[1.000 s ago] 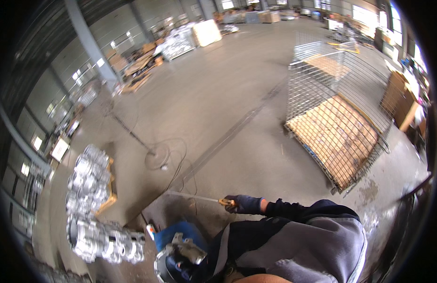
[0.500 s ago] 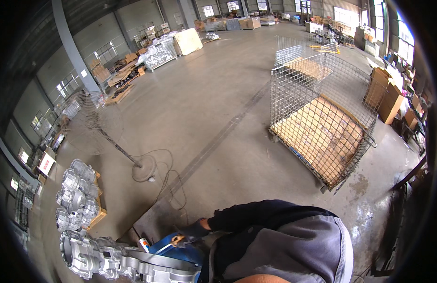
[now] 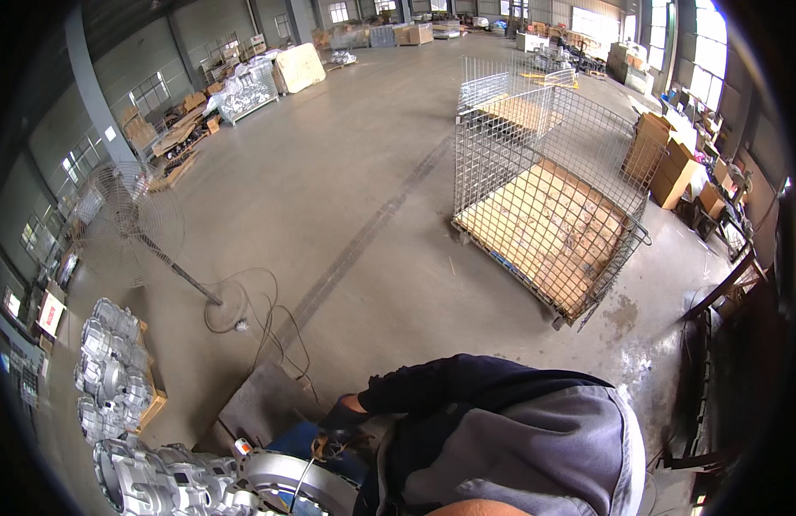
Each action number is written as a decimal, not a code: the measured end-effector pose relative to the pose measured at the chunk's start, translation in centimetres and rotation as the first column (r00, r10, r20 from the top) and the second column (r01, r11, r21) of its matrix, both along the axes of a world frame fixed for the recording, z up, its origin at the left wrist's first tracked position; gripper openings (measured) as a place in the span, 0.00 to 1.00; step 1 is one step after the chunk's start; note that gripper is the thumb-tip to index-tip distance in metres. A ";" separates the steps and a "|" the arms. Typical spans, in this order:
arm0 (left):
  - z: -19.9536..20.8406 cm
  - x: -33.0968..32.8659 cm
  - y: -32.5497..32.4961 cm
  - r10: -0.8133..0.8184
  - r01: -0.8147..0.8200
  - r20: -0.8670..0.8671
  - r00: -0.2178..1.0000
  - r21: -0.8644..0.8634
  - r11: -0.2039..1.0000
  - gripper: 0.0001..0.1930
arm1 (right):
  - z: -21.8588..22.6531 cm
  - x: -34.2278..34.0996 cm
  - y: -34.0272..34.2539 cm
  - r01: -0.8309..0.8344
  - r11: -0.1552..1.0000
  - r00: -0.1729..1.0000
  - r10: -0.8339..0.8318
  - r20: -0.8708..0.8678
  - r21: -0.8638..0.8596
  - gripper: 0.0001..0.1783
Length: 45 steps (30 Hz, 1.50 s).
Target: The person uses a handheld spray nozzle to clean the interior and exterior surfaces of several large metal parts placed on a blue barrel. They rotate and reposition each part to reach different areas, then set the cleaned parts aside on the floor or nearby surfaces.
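Observation:
My right hand [image 3: 331, 442], in a dark glove with tan on the fingers, reaches in at the lower middle. Its fingers are closed around a thin silver metal rod [image 3: 304, 478], which slants down across a large round grey metal casting [image 3: 269, 464]. Blue material [image 3: 292, 440] shows beside the hand and through the casting's opening. A white tube with an orange cap [image 3: 242, 446] stands at the casting's far edge. No part of my left hand shows. My dark sleeve and grey clothing fill much of the lower right.
More grey castings [image 3: 149, 473] crowd the lower left, with others stacked on a pallet [image 3: 150, 404]. A grey metal plate [image 3: 259, 401] lies beyond the work. A pedestal fan [image 3: 170, 262] trails a cable [image 3: 299, 348] over the floor. Right stands a wire cage [image 3: 544, 224] with a wooden base.
The scene has shifted left and slightly up in the view. The rod, earlier slanting shallowly to the left, now points more steeply down, and the casting's round face shows more.

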<state>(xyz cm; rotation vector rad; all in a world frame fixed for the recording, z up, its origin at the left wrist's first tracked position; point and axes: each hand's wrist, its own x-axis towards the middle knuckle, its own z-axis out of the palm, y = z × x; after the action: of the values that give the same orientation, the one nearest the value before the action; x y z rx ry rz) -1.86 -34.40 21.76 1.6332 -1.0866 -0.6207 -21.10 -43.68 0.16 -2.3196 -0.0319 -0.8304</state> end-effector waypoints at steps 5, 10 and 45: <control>0.6 0.8 1.3 0.016 -0.016 -0.021 1.000 -0.023 1.000 0.22 | 4.4 -1.4 1.9 0.088 0.986 0.816 0.009 -0.578 0.139 0.16; 1.3 1.7 2.6 0.044 -0.045 -0.024 0.999 -0.044 0.998 0.23 | 12.9 -1.1 0.2 0.133 0.986 0.831 -0.054 -0.554 0.102 0.15; 3.5 12.9 7.5 0.218 -0.218 0.025 0.976 -0.004 0.976 0.19 | 16.4 0.4 1.1 0.467 0.610 0.662 0.239 -0.711 0.640 0.18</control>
<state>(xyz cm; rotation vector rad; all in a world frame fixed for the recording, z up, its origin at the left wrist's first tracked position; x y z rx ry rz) 11.06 -26.94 25.27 1.7341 -0.9091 -0.4563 -20.75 -42.61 16.52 -1.5892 0.7467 0.1741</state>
